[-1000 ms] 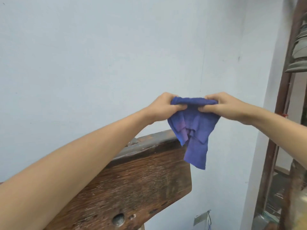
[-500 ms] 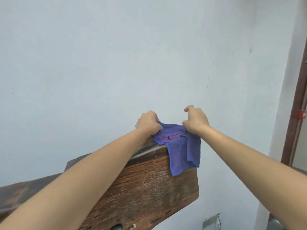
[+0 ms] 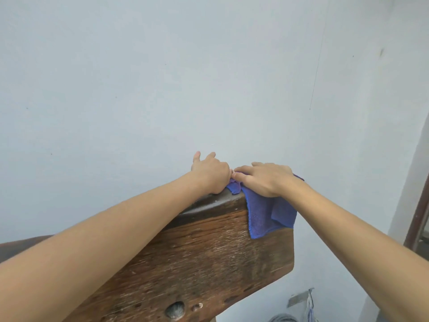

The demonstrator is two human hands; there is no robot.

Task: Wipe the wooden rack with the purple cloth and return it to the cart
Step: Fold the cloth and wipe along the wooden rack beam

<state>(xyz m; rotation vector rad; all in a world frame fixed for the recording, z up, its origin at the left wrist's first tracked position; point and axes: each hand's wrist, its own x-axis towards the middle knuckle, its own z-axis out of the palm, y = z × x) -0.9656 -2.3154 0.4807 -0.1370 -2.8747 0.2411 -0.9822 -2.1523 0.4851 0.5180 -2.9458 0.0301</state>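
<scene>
Cloth (image 3: 267, 212) draped over the rack's (image 3: 197, 259) top right corner. Right hand (image 3: 264, 178) lay flat on it, grip open; left hand (image 3: 212, 174) rested open-fingered beside it, touching the cloth's edge.

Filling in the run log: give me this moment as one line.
stage: wiping | purple cloth: draped over wooden rack top end | right hand: flat on cloth | left hand: beside it on rack top

1. Purple cloth (image 3: 267, 212): solid blue-violet, fine towelling texture.
2. Wooden rack (image 3: 209, 256): dark reddish-brown face, streaked horizontal grain, pale scuff flecks; top edge dull grey-black.
3. Wall (image 3: 162, 77): uniform pale blue-grey, scattered small dark specks.
</scene>
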